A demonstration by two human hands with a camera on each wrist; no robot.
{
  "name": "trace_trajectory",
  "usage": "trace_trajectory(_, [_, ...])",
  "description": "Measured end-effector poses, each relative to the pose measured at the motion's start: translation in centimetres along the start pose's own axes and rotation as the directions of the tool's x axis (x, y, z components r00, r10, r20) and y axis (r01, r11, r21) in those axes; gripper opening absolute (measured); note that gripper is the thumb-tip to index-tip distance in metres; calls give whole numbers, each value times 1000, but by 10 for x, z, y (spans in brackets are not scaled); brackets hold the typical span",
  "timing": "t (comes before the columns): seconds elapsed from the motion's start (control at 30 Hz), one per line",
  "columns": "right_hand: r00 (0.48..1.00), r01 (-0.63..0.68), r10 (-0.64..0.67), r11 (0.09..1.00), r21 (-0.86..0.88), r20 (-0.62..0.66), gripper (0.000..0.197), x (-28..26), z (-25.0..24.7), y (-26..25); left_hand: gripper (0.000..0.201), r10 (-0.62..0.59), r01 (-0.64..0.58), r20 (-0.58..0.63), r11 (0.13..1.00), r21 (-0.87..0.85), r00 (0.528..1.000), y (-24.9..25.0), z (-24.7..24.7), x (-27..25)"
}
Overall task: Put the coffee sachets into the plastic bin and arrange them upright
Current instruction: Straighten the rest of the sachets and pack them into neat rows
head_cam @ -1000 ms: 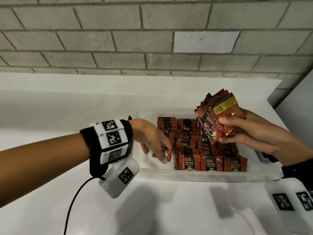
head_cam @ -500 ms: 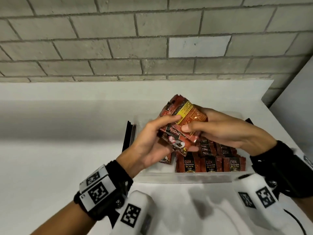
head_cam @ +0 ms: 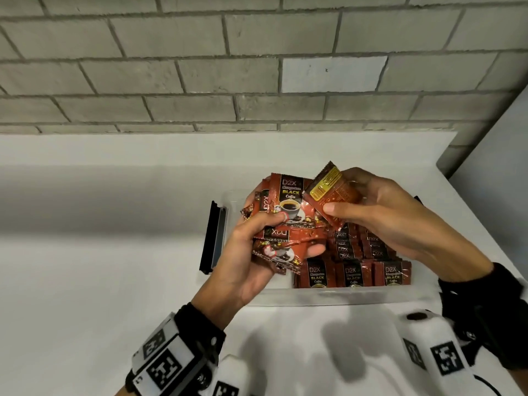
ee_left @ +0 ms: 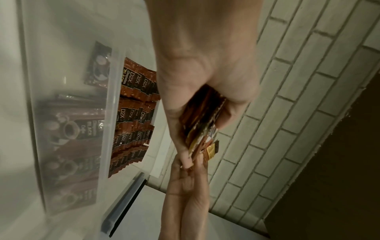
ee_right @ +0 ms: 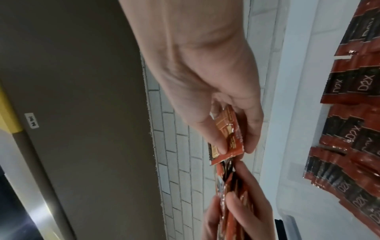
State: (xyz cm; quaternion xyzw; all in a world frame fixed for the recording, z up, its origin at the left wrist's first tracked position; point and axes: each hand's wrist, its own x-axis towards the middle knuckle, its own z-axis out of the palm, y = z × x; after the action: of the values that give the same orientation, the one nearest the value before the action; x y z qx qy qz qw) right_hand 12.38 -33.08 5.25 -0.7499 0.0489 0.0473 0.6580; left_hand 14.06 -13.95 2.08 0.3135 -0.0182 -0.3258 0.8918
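The left hand grips a messy bunch of sachets above the plastic bin while the right hand pinches one sachet, so loose ones may slip, fall flat and knock the standing rows.

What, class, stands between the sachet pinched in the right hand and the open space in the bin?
The left hand, gripping a fanned bundle of sachets, hovers over the plastic bin's bare left part, below and left of the single sachet pinched by the right hand.
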Motion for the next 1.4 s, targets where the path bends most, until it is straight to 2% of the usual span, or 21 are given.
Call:
trace_trajectory(0.17, [992, 64, -51, 991, 113, -112, 25, -5, -3, -1, 61, 62, -60, -56, 998, 37, 997, -2, -2, -3])
trace_trajectory(0.37, [999, 22, -18, 991, 131, -32, 18, -6, -1, 4, 62, 82, -72, -86, 991, 111, 993, -6, 0, -6])
trace_trajectory(0.43, [997, 44, -35, 990, 136, -66, 15, -5, 4, 5, 64, 97, -84, -90, 987, 134, 991, -7, 2, -8])
trace_trajectory(0.5, [984, 94, -74, 989, 117, -159, 15, -5, 5, 5, 63, 102, -91, -88, 988, 125, 991, -9, 2, -8])
trace_trajectory(0.6, [929, 226, -223, 974, -25, -294, 12, -9, 6, 3, 62, 118, -106, -113, 988, 112, 987, -10, 1, -7])
trace_trajectory(0.67, [903, 294, -343, 933, -210, -261, 19, -14, 12, 4, 61, 133, -120, -125, 987, 108, 983, -11, 1, -6])
trace_trajectory(0.73, [887, 309, -424, 840, -446, -183, 26, -18, 21, 8, 61, 148, -134, -119, 984, 115, 982, -13, 2, -7])
trace_trajectory(0.8, [877, 335, -466, 768, -546, -117, 28, -19, 27, 13, 63, 150, -138, -105, 983, 122, 983, -15, 1, -7])
trace_trajectory(0.9, [916, 319, -396, 814, -486, -61, 34, -15, 26, 15, 68, 130, -118, -93, 985, 128, 987, -17, 0, -7])
trace_trajectory(1.0, [947, 274, -315, 895, -351, -63, 21, -11, 21, 18, 67, 126, -113, -102, 986, 125, 987, -16, -2, -8])
trace_trajectory(1.03, [954, 261, -290, 927, -269, -77, 24, -11, 21, 18, 67, 122, -109, -98, 986, 126, 988, -16, -2, -9])
trace_trajectory(1.1, [967, 220, -232, 969, -110, -108, 44, -8, 19, 20, 68, 115, -104, -92, 988, 114, 989, -16, -3, -9])
trace_trajectory(1.17, [978, 165, -168, 986, -32, -128, 58, -7, 18, 22, 66, 108, -100, -88, 991, 85, 990, -17, -3, -9])
trace_trajectory(1.27, [989, 109, -105, 994, 30, -109, 48, -8, 20, 24, 57, 80, -80, -81, 997, 5, 993, -17, -3, -9])
trace_trajectory(1.4, [989, 88, -76, 991, 97, -123, 37, -9, 20, 25, 32, 82, -86, -88, 996, -39, 993, -15, -6, -8])
